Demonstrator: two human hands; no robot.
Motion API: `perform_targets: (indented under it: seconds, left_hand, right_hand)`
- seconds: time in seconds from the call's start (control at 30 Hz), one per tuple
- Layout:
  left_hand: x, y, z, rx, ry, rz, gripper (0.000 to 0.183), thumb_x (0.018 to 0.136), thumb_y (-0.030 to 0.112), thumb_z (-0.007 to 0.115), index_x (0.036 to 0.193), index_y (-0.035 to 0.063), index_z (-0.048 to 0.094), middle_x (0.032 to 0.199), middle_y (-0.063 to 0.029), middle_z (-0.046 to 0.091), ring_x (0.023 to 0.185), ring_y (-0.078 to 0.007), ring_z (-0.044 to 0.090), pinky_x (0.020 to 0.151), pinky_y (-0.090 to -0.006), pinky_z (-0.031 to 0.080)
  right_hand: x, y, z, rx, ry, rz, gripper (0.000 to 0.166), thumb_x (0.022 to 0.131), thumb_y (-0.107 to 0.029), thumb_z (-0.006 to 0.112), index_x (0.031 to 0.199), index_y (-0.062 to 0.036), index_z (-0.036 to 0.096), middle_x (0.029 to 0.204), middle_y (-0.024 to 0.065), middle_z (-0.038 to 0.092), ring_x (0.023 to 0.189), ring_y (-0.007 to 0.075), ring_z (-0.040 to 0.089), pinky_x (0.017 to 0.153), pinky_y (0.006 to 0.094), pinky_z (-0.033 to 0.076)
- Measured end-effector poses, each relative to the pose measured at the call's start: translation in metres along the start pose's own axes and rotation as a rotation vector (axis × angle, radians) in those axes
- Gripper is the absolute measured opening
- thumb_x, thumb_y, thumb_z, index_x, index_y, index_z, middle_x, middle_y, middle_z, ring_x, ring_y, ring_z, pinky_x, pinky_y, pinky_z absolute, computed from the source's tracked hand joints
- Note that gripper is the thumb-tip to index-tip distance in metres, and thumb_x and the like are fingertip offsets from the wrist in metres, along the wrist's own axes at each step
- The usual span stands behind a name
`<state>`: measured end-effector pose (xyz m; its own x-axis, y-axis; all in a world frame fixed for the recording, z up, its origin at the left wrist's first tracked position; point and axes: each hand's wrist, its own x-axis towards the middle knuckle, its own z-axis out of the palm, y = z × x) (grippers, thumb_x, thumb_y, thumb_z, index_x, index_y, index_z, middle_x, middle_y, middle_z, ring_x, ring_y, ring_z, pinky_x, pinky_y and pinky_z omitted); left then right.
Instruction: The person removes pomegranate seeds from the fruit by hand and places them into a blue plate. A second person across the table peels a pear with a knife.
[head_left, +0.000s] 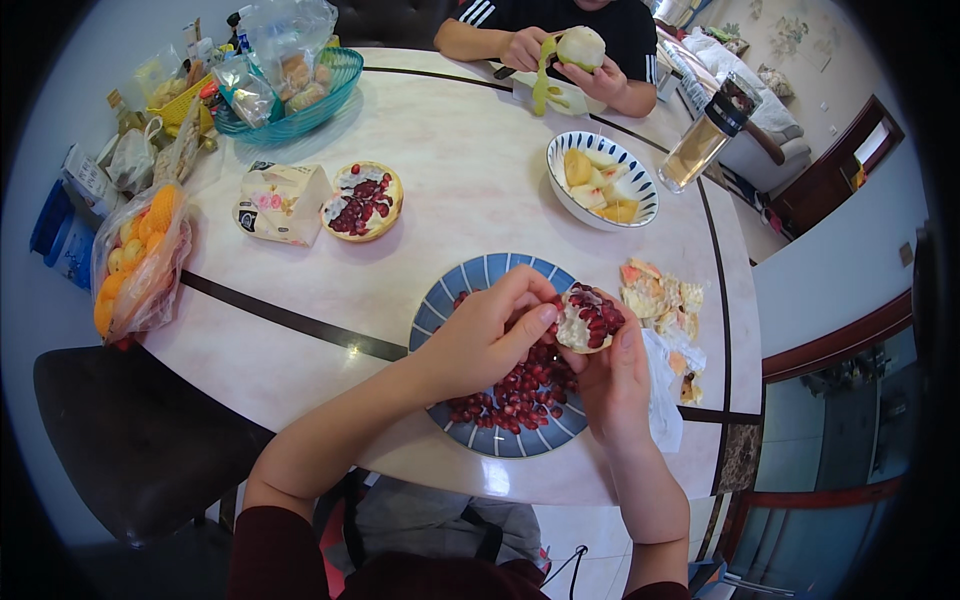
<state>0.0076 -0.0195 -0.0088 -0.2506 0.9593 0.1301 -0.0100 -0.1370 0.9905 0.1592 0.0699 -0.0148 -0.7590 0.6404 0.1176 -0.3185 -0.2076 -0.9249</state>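
My right hand (619, 375) grips a broken piece of pomegranate (587, 321), its white pith and red seeds facing up. Against the left side of that piece, my left hand (495, 330) pinches red seeds between thumb and fingers; its curled fingertips are partly hidden. Both hands are above a blue plate with white stripes (469, 442), where many loose pomegranate seeds (517, 397) lie. Peel and pith scraps (667, 300) are heaped to the right of the plate, beside crumpled white tissue (660, 390).
Half a pomegranate (365, 201) sits beside a tissue pack (281, 202). A bowl of cut fruit (600, 180) and a tea bottle (709, 135) stand farther right. Bagged oranges (142, 259) and a teal basket (300, 124) occupy the left. Opposite, a person's hands (600, 79) peel a green-skinned fruit (581, 49).
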Motion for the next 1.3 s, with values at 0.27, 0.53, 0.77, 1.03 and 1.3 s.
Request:
perform_targets:
  seconds: [0.27,0.53,0.77,1.03,1.3]
  left_hand:
    - [0.002,0.000,-0.003,0.037,-0.012,-0.005,0.013,0.094,0.010,0.048,0.103,0.0014,0.049,0.085,-0.0020,0.055,0.074,-0.0069,0.053,0.067,-0.0215,0.044]
    - [0.003,-0.007,-0.006,-0.068,-0.043,-0.052,0.011,0.092,0.009,0.054,0.100,0.0023,0.050,0.086,-0.0027,0.056,0.077,-0.0073,0.055,0.070,-0.0214,0.046]
    - [0.003,-0.004,-0.008,-0.203,-0.069,-0.145,0.012,0.092,0.010,0.054,0.101,0.0019,0.051,0.089,-0.0044,0.058,0.081,-0.0098,0.059,0.073,-0.0237,0.050]
    - [0.005,-0.002,-0.011,-0.239,-0.076,-0.157,0.015,0.093,0.012,0.053,0.103,0.0010,0.051,0.091,-0.0061,0.059,0.082,-0.0115,0.060,0.075,-0.0246,0.051]
    - [0.004,0.000,-0.009,-0.306,-0.076,-0.206,0.015,0.093,0.010,0.053,0.105,0.0017,0.050,0.093,-0.0074,0.060,0.085,-0.0129,0.061,0.076,-0.0249,0.052]
  right_hand:
    - [0.000,-0.001,-0.002,-0.091,-0.021,-0.061,0.054,0.097,-0.043,0.037,0.133,-0.0029,0.032,0.128,0.0134,0.046,0.118,0.0221,0.049,0.100,0.0379,0.041]
    - [-0.002,0.002,-0.002,-0.148,-0.027,-0.075,0.055,0.096,-0.042,0.042,0.133,-0.0018,0.032,0.130,0.0140,0.045,0.120,0.0225,0.046,0.102,0.0389,0.037]
    - [-0.001,0.008,-0.007,-0.208,-0.028,-0.112,0.049,0.098,-0.032,0.042,0.133,0.0014,0.034,0.126,0.0113,0.047,0.115,0.0162,0.047,0.098,0.0311,0.038]
    - [-0.001,0.005,-0.002,-0.101,-0.043,-0.085,0.058,0.095,-0.041,0.044,0.134,0.0002,0.031,0.131,0.0176,0.044,0.123,0.0255,0.045,0.105,0.0403,0.033]
    - [0.001,0.006,-0.003,-0.042,-0.061,-0.113,0.055,0.097,-0.038,0.044,0.135,0.0001,0.031,0.130,0.0131,0.045,0.119,0.0207,0.046,0.102,0.0362,0.036]
